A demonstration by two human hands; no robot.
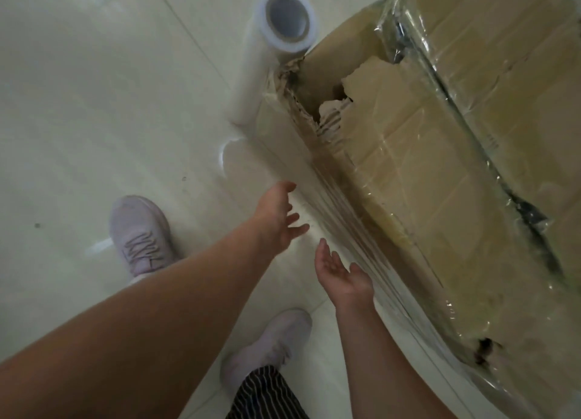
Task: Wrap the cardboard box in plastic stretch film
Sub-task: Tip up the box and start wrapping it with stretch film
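Hands hung open and empty, left hand and right hand just beside the stretch film drawn along the torn cardboard box on the floor. The film looked thin and clingy, likely best gathered at its edge. The roll stood beyond.

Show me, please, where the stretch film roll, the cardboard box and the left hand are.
stretch film roll (259,72): head view, middle of its white side.
cardboard box (408,167): head view, film-covered top face.
left hand (278,217): head view, middle of the hand.
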